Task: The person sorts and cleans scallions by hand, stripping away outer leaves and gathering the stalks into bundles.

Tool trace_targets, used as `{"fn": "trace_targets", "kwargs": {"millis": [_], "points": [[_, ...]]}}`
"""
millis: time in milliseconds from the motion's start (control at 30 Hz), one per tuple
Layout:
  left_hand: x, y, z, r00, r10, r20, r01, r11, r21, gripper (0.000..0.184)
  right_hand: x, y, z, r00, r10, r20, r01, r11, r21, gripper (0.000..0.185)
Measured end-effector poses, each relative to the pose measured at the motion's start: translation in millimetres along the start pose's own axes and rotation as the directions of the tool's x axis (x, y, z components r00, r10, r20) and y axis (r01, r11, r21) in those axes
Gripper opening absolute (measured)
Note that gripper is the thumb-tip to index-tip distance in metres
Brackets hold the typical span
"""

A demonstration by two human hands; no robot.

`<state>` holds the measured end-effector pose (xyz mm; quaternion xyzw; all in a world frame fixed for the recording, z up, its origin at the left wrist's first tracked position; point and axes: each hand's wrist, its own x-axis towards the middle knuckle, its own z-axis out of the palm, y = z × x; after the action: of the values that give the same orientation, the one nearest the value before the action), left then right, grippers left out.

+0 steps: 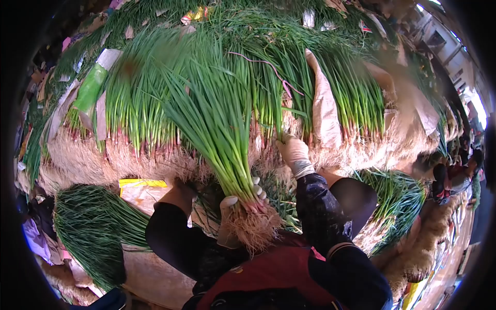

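My left hand, in a pale glove, is closed around the lower stalks of a bunch of green onions. Their leaves fan up and away from me, and the tangled roots hang toward my lap. In front, my right hand, also in a pale glove, pinches a green onion stalk at the near edge of the long row. Its fingertips are partly hidden among the stalks. More green onions stand packed in that row, with reddish bases and pale roots facing me.
A beige sack strip and a green-and-white wrapper lie between bundles. A pink cord rests on the leaves. Green onion heaps lie at my left and right. Another person sits at far right.
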<state>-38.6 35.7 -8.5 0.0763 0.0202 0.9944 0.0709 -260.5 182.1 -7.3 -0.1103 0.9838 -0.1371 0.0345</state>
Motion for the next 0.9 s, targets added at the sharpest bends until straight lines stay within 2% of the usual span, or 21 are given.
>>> {"fn": "trace_targets", "kwargs": {"millis": [100, 133, 167, 233, 267, 300, 333, 433, 467, 567, 600, 633, 667, 700, 733, 833, 867, 900], "points": [[9.0, -1.5, -25.2, 0.975, 0.020, 0.222, -0.012, 0.999, -0.038, 0.080, -12.5, 14.0, -23.2, 0.996, 0.075, 0.038, -0.084, 0.873, 0.480, 0.029], [6.9, -3.6, -15.6, 0.994, -0.018, 0.109, 0.017, 1.000, 0.015, 0.077, -19.0, 27.0, -19.7, 0.966, -0.038, 0.256, -0.182, 0.600, 0.779, 0.033], [6.6, -1.7, -4.4, 0.998, -0.056, -0.002, 0.056, 0.996, 0.070, 0.073, -35.4, 36.4, -12.1, 0.921, -0.149, 0.360, -0.327, 0.208, 0.922, 0.038], [5.6, 6.1, 18.2, 0.969, -0.102, -0.226, 0.143, 0.974, 0.175, 0.067, -68.0, 23.5, -16.1, 0.852, -0.246, 0.461, -0.402, 0.257, 0.879, 0.038], [-0.4, 7.0, -8.7, 0.921, -0.182, -0.345, 0.248, 0.955, 0.160, 0.059, -80.5, 24.2, 2.7, 0.836, -0.260, 0.483, -0.472, 0.106, 0.875, 0.036], [-0.9, 7.8, -17.6, 0.910, -0.188, -0.369, 0.283, 0.933, 0.222, 0.056, -89.3, 12.4, 6.4, 0.820, -0.277, 0.501, -0.533, -0.048, 0.845, 0.036], [-1.8, 7.9, -25.9, 0.898, -0.195, -0.394, 0.320, 0.904, 0.283, 0.053, -96.9, 6.5, -4.8, 0.785, -0.236, 0.573, -0.554, 0.147, 0.819, 0.030], [-6.0, 1.6, -15.7, 0.897, -0.114, -0.427, 0.305, 0.859, 0.412, 0.042, -90.3, -1.0, 2.3, 0.822, -0.271, 0.500, -0.494, 0.094, 0.864, 0.026], [-6.4, 1.0, -14.6, 0.896, -0.102, -0.432, 0.301, 0.854, 0.424, 0.041, -89.8, -1.3, 0.3, 0.832, -0.211, 0.513, -0.511, 0.068, 0.857, 0.023], [-5.5, 2.4, -10.8, 0.887, -0.116, -0.448, 0.324, 0.847, 0.421, 0.039, -88.2, -10.1, 14.1, 0.907, -0.060, 0.417, -0.404, 0.159, 0.901, 0.020], [-6.9, 3.6, -9.9, 0.880, -0.131, -0.457, 0.340, 0.845, 0.413, 0.039, -94.3, -12.6, 2.1, 0.908, -0.184, 0.376, -0.285, 0.386, 0.877, 0.017], [-8.8, 4.3, -11.6, 0.876, -0.138, -0.462, 0.356, 0.831, 0.427, 0.039, -97.0, -11.9, 4.1, 0.947, -0.262, 0.186, -0.005, 0.567, 0.824, 0.019], [-9.7, 4.9, -16.0, 0.873, -0.146, -0.465, 0.372, 0.816, 0.442, 0.040, -99.9, -11.2, 6.2, 0.927, -0.375, 0.010, 0.272, 0.690, 0.671, 0.022], [-8.8, 5.2, -18.5, 0.871, -0.154, -0.467, 0.387, 0.802, 0.456, 0.040, -101.6, -14.0, 2.4, 0.850, -0.511, -0.131, 0.512, 0.740, 0.435, 0.025], [-7.9, 2.5, -20.2, 0.864, -0.148, -0.481, 0.381, 0.816, 0.435, 0.040, -99.2, -14.7, -3.1, 0.809, -0.565, -0.166, 0.586, 0.748, 0.312, 0.030], [-5.2, 7.6, -8.3, 0.896, -0.172, -0.408, 0.350, 0.841, 0.413, 0.039, -95.5, -17.7, -13.7, 0.855, -0.517, 0.044, 0.485, 0.827, 0.286, 0.026], [-6.0, 7.1, -18.3, 0.920, -0.123, -0.371, 0.285, 0.862, 0.420, 0.039, -98.2, -16.1, 1.7, 0.891, -0.437, -0.125, 0.418, 0.679, 0.603, 0.022], [-5.7, 5.4, -36.2, 0.940, -0.074, -0.332, 0.219, 0.879, 0.423, 0.040, -101.4, -20.0, 11.8, 0.962, -0.272, -0.021, 0.183, 0.587, 0.788, 0.022]]}}
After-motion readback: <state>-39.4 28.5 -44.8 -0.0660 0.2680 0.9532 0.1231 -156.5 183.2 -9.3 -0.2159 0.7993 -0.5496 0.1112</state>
